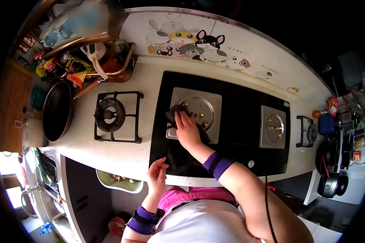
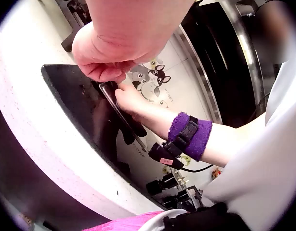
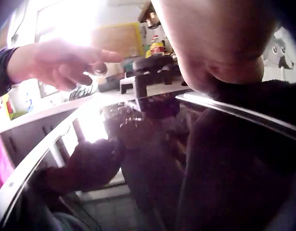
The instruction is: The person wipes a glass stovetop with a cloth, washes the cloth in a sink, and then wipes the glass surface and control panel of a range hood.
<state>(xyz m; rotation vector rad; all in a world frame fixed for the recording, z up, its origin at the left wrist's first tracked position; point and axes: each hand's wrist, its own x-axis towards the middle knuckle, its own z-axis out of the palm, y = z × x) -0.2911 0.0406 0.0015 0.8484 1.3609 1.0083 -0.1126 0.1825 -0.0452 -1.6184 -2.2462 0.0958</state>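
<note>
right grip (image 1: 187, 130), fingers straight, presses one dark cloth (image 1: 172, 115); left grip (image 1: 157, 174) loosely curled, empty.

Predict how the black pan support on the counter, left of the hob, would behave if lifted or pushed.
The black pan support would likely stay stiff, its straight bars forming a square frame. It may feel heavy for its size, since the bars look like thick metal. Pushed, it would probably slide, not roll, as it stands on legs.
</note>
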